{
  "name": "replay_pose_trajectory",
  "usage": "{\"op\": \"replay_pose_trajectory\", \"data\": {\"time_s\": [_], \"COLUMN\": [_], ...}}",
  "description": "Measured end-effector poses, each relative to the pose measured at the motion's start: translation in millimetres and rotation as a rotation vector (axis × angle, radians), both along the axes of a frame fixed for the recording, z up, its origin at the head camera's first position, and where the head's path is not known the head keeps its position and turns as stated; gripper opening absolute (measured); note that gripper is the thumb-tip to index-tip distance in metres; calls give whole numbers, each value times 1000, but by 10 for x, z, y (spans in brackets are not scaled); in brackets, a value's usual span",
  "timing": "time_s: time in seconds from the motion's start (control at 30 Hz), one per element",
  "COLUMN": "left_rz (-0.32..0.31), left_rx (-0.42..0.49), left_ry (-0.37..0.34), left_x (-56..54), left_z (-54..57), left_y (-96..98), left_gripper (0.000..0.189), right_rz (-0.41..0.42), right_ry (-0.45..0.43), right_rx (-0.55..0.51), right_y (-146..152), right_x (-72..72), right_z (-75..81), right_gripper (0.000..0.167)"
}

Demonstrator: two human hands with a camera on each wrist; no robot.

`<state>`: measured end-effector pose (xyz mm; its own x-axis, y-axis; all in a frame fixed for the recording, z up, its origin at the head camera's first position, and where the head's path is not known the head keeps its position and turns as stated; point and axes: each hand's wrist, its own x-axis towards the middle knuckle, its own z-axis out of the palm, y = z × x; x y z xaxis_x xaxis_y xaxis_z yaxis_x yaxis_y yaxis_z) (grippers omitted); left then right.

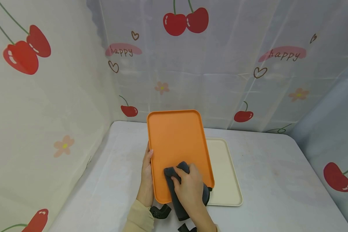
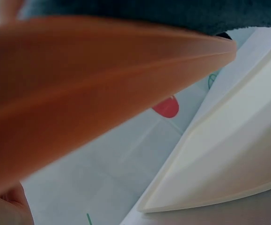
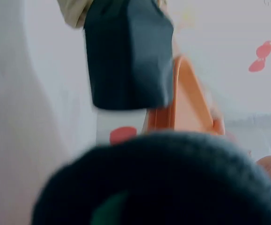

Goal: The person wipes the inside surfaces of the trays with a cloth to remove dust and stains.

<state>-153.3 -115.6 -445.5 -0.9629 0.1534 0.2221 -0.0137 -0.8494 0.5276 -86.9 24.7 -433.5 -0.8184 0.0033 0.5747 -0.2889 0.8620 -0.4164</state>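
Note:
An orange rectangular tray (image 1: 177,138) is lifted and tilted up over the table in the head view. My left hand (image 1: 146,180) grips it by its left edge, the thumb at the rim and the other fingers hidden behind. Bunched in my right hand (image 1: 189,190) is a dark grey cloth (image 1: 174,193), pressed to the lower part of the tray's face. One end of the cloth hangs past the tray's bottom edge. From the left wrist, the orange tray (image 2: 102,89) appears edge-on with the dark cloth (image 2: 149,14) above it.
A cream tray (image 1: 223,170) lies on the white-covered table (image 1: 266,180), partly behind the orange one. Curtains (image 1: 220,58) printed with cherries enclose the table at the back and sides. A black wrist mount (image 1: 160,212) sits below the left hand.

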Motion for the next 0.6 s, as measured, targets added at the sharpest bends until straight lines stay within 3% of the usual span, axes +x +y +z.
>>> {"op": "replay_pose_trajectory", "data": {"time_s": [0.17, 0.33, 0.47, 0.6], "left_rz": [-8, 33, 67, 51], "left_rx": [-24, -66, -136, -121], "left_ry": [28, -20, -29, -11], "left_x": [-7, 2, 6, -5], "left_z": [-17, 6, 15, -8], "left_y": [-6, -2, -5, -16], "left_gripper": [55, 54, 53, 54], "right_rz": [72, 132, 145, 148], "right_ry": [15, 45, 54, 33], "right_rx": [47, 75, 75, 64], "right_y": [-106, -179, -192, -172], "right_x": [32, 61, 67, 63], "right_z": [35, 25, 17, 15], "right_gripper": [37, 37, 38, 38]}}
